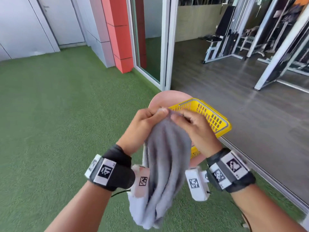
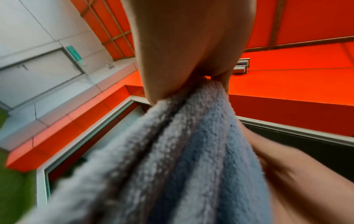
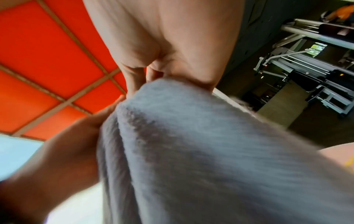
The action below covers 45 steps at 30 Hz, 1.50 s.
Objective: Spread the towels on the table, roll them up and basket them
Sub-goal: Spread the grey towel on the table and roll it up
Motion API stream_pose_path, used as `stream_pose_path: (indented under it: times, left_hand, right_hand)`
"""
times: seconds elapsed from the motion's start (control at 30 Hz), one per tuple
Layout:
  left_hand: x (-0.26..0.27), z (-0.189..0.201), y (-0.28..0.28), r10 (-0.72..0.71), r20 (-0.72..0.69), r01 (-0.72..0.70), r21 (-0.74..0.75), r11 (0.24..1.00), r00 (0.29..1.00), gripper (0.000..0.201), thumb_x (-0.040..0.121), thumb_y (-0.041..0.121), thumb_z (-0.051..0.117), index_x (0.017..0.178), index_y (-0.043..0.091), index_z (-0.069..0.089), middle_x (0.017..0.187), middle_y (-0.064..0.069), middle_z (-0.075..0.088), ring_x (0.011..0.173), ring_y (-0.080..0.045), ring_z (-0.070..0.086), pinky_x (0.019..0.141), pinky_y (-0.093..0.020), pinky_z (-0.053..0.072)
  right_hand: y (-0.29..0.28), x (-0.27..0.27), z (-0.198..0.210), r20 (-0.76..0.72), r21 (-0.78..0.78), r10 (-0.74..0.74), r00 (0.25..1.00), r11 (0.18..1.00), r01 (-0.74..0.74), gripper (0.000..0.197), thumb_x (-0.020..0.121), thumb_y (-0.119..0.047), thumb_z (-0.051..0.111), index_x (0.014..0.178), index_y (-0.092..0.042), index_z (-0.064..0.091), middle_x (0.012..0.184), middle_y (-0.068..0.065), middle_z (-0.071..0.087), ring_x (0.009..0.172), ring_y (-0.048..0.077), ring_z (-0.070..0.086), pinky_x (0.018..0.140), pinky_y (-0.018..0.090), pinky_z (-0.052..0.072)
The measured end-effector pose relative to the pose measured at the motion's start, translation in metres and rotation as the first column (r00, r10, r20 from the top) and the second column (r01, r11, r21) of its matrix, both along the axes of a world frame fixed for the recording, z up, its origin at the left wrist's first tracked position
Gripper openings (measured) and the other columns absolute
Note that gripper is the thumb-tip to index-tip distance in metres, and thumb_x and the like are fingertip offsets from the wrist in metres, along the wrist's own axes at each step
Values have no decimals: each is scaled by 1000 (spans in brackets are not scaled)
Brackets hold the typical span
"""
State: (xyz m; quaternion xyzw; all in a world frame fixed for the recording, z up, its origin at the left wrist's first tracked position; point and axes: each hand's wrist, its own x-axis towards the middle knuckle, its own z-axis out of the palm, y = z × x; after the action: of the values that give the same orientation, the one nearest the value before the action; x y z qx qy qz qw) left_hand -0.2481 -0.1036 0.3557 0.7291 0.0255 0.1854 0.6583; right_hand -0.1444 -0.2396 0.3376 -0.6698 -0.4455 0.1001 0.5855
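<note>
A grey towel hangs bunched in folds in front of me, above a small pink round table. My left hand pinches its top edge, and my right hand pinches the same edge right beside it. The left wrist view shows the grey towel caught between thumb and fingers of my left hand. From the right wrist, the grey towel drapes from my right hand. A yellow plastic basket stands on the table behind my hands, its inside hidden.
Green artificial turf covers the ground to the left. A glass sliding door frame and a red pillar stand ahead. Beyond the door track lies a grey floor with gym machines.
</note>
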Motion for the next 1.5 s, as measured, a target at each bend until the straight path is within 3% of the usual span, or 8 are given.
stream_pose_path:
  times: [0.13, 0.33, 0.67, 0.8, 0.93, 1.1, 1.3, 1.5]
  left_hand:
    - [2, 1, 22, 137, 49, -136, -4, 991, 989, 31, 97, 19, 51, 71, 6, 41, 71, -5, 31, 67, -12, 32, 60, -28, 27]
    - [3, -17, -8, -120, -134, 132, 80, 988, 984, 36, 99, 25, 50, 98, -10, 57, 89, -8, 57, 85, -18, 49, 75, -39, 42]
    - [7, -3, -17, -186, -111, 198, 109, 974, 976, 13, 98, 20, 53, 91, 17, 64, 86, 7, 61, 79, -7, 53, 72, -25, 45]
    - [11, 6, 3, -117, 13, 117, -24, 993, 993, 23, 96, 15, 54, 79, 3, 63, 82, -10, 58, 77, -17, 51, 71, -32, 39]
    - [16, 4, 25, 2, 26, 2, -145, 989, 1000, 41, 91, 27, 58, 83, -11, 47, 84, -13, 46, 81, -24, 40, 77, -37, 28]
    - [17, -7, -7, -295, -73, 297, 16, 955, 953, 21, 95, 22, 56, 93, 1, 62, 91, -6, 61, 87, -16, 54, 80, -35, 42]
    - [25, 2, 5, 41, 105, -32, -81, 996, 994, 26, 97, 15, 51, 72, 9, 51, 72, -3, 43, 70, -16, 38, 64, -28, 32]
    - [26, -13, -11, -140, -36, 142, 99, 985, 990, 43, 93, 29, 59, 82, -11, 47, 78, -11, 42, 72, -23, 36, 59, -48, 29]
  right_hand:
    - [-7, -5, -36, -145, -151, 64, 987, 985, -86, 56, 83, -56, 64, 82, 0, 63, 82, -4, 54, 81, 7, 49, 75, 31, 40]
    - [-4, 9, 7, -11, -4, 40, 999, 999, -40, 18, 96, -13, 55, 88, -5, 69, 82, -9, 68, 82, -1, 59, 78, 13, 42]
    - [-13, 13, 26, 94, -76, 35, 995, 997, -28, 22, 96, -17, 56, 76, -21, 65, 69, -20, 60, 72, -7, 50, 70, 16, 39]
    - [-15, 16, 11, -5, -94, 57, 998, 994, -57, 8, 92, -18, 62, 93, -13, 68, 83, -6, 68, 83, 3, 57, 77, 26, 48]
    - [-25, 16, -15, -65, -155, -2, 998, 988, -8, 62, 79, -54, 69, 82, 6, 57, 79, 3, 47, 78, 12, 43, 69, 37, 40]
    - [-25, 21, 25, -1, 0, -20, 1000, 1000, 20, 17, 95, -13, 56, 97, -4, 71, 96, -1, 72, 88, 7, 63, 82, 22, 46]
    - [-28, 18, -14, -27, -184, 26, 999, 982, -31, 35, 95, -22, 58, 68, -1, 52, 68, 3, 41, 70, 10, 39, 63, 35, 29]
    - [-24, 26, 20, 74, 60, -137, 988, 989, 133, 13, 94, -9, 57, 93, -6, 70, 88, -3, 70, 83, 3, 60, 77, 19, 45]
